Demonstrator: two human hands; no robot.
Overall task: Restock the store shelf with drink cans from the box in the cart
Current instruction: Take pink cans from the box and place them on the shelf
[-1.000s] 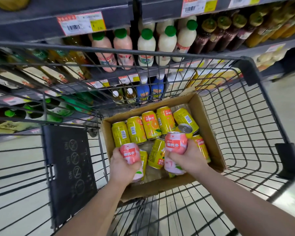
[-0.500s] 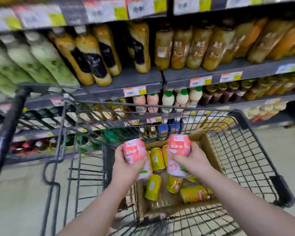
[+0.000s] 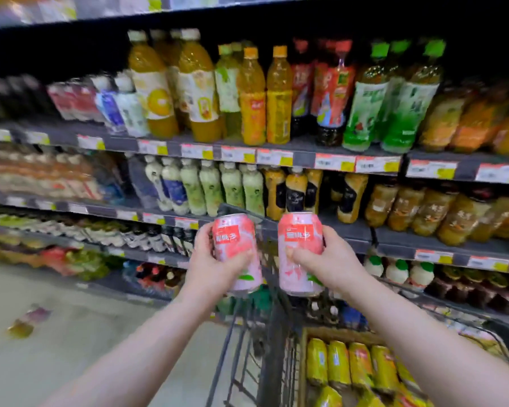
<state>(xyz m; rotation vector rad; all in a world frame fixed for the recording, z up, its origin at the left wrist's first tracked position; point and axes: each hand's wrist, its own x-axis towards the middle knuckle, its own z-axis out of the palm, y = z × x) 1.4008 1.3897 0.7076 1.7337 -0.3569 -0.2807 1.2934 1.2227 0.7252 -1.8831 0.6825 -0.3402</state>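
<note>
Dark shelves of bottles; floor seemingly pale.

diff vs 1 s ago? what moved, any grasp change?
The left hand and right hand lifted the left can and right can, both pink, up out of the box in the cart to the height of the shelves. The view tilted up with them. Nothing was let go: each hand grips the same can, upright. The yellow cans remain in the box.
</note>
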